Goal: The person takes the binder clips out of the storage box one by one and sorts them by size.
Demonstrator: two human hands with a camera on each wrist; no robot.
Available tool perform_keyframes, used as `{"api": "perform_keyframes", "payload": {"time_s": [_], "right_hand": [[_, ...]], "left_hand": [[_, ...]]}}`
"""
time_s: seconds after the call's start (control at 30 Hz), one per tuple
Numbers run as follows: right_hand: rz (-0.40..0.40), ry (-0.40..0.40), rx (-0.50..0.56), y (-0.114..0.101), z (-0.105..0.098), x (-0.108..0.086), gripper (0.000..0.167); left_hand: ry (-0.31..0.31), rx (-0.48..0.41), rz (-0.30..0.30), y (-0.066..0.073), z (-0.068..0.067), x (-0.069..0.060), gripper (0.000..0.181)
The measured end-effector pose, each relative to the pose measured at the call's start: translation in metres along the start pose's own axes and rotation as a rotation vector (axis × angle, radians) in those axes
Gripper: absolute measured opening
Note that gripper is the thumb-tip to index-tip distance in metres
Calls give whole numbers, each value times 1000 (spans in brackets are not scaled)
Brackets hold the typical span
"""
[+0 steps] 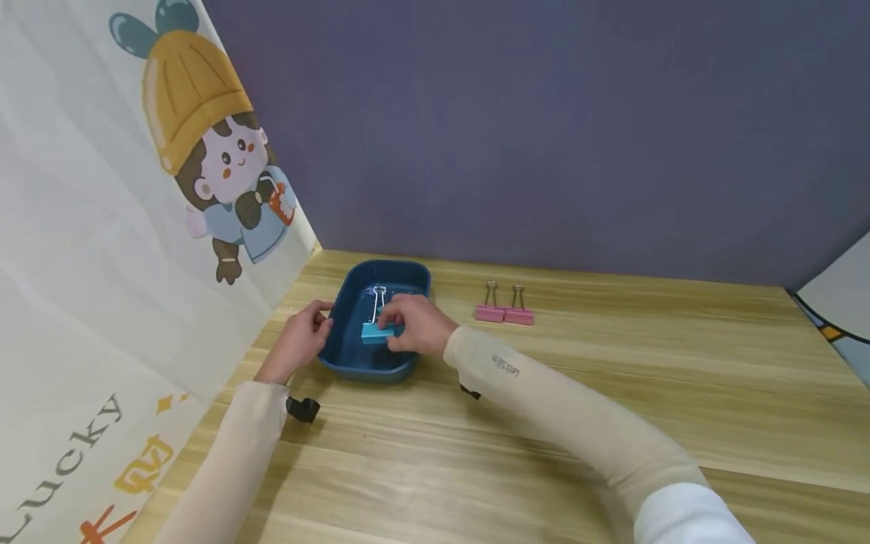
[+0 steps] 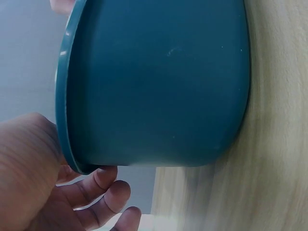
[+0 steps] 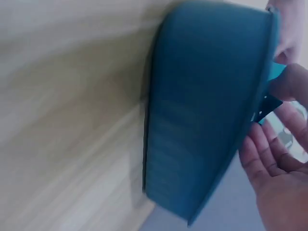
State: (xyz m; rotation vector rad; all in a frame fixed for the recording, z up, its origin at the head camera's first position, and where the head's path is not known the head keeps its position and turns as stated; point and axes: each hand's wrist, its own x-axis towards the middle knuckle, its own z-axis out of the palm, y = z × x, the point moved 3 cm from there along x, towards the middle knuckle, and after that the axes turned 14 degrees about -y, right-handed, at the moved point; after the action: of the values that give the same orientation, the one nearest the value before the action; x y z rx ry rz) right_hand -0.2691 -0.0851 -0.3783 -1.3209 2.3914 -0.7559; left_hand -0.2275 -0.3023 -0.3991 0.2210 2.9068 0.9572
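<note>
While the left hand (image 1: 297,341) holds the tray (image 1: 367,372), the right hand (image 1: 423,326) pinches a blue clip (image 1: 374,334) over it.
Left fingers bend lightly against the tray, right fingers close round the clip; lowering or lifting seems in hand, and either calls for a steady tray.

Blue clip (image 1: 375,334) — partly behind right hand (image 1: 420,325)

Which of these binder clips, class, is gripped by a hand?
The light-blue clip, pinched by the right hand at the dark-blue tray; the two pink clips lie untouched on the table.
</note>
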Motion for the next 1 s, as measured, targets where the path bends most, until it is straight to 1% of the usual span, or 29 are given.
{"api": "perform_keyframes", "payload": {"time_s": [0.13, 0.2, 0.33, 0.43, 0.5, 0.57, 0.67, 0.8, 1.0], "right_hand": [[-7, 27, 14, 5, -11, -14, 19], [3, 32, 12, 7, -16, -20, 19], [31, 51, 42, 14, -28, -32, 19], [30, 63, 62, 20, -37, -42, 19], [14, 73, 65, 26, -43, -48, 19], [3, 87, 58, 33, -48, -55, 18], [8, 103, 56, 45, -55, -67, 19], [53, 111, 60, 62, -66, -85, 21], [87, 146, 66, 91, -82, -119, 25]], "left_hand": [[4, 2, 8, -1, 0, 0, 30], [0, 4, 11, -2, 0, -1, 30], [-3, 6, 15, -2, 1, -1, 31], [6, 14, 20, -2, 1, 0, 31], [4, 19, 22, -1, 1, 0, 31], [3, 26, 22, -1, 1, 1, 31], [-2, 33, 21, -1, 2, 1, 31], [8, 37, 23, 1, 0, 1, 31], [21, 51, 26, 1, -1, 0, 30]]}}
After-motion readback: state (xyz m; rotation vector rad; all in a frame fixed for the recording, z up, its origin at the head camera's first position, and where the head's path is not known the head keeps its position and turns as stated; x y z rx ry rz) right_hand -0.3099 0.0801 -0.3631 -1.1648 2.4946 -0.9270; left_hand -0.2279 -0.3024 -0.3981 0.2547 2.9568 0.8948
